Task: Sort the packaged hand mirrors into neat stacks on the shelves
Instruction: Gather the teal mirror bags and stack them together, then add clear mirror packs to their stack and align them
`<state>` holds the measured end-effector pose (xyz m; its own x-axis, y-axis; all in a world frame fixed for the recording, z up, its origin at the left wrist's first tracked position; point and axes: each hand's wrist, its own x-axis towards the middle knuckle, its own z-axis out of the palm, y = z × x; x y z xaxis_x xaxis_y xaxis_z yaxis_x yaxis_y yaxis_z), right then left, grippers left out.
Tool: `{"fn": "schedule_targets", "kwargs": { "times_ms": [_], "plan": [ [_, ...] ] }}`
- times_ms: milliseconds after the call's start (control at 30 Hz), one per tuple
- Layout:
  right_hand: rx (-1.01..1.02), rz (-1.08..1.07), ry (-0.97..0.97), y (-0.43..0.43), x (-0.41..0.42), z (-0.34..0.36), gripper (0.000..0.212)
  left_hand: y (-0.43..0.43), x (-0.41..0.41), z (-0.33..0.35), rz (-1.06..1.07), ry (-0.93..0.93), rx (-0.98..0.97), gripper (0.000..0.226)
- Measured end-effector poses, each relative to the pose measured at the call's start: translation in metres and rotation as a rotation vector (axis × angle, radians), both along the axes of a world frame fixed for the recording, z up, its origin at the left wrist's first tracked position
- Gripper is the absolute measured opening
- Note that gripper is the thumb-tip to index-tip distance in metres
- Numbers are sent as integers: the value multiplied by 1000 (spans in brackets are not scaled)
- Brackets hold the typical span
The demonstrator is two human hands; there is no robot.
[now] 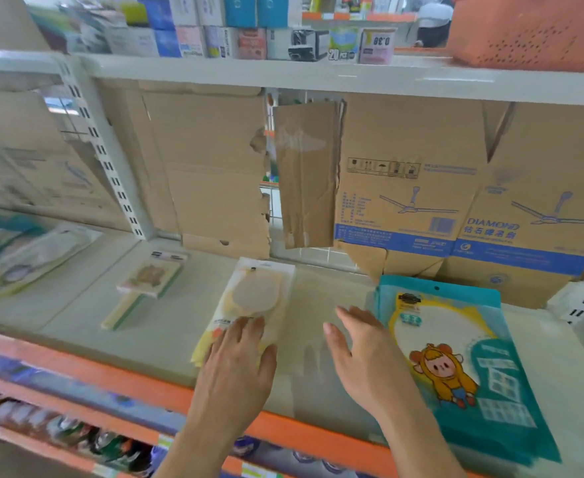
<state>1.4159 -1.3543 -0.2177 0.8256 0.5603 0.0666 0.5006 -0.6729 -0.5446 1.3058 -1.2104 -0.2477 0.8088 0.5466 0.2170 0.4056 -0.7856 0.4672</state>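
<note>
While flat, pale yellow packaged mirror [254, 294].

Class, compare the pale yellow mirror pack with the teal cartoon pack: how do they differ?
The yellow pack is plain and narrow; the teal pack is wider, with a cartoon figure. The left hand rests on the yellow pack; the right hand is beside the teal pack. Both lie flat on the shelf.

A pale metal shelf [321, 288], edged in orange, is backed by flattened cardboard [214, 160]; a slotted upright [111, 160] is fixed at left.
</note>
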Motion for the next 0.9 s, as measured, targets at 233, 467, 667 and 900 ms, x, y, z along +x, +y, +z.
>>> {"fn": "schedule_targets", "kwargs": {
  "times_ms": [233, 467, 667, 900],
  "plan": [
    [10, 41, 19, 54, -35, 4, 49, 83, -40, -4, 131, 190, -57, 44],
    [23, 57, 40, 125, -74, 7, 32, 157, -73, -45, -39, 497, 49, 53],
    [-43, 94, -7, 190, -103, -7, 40, 180, -76, -53, -201, 451, 101, 54],
    [-72, 73, 56, 247, -127, -17, 40, 211, -91, -54, -445, 309, 76, 54]
  ]
}}
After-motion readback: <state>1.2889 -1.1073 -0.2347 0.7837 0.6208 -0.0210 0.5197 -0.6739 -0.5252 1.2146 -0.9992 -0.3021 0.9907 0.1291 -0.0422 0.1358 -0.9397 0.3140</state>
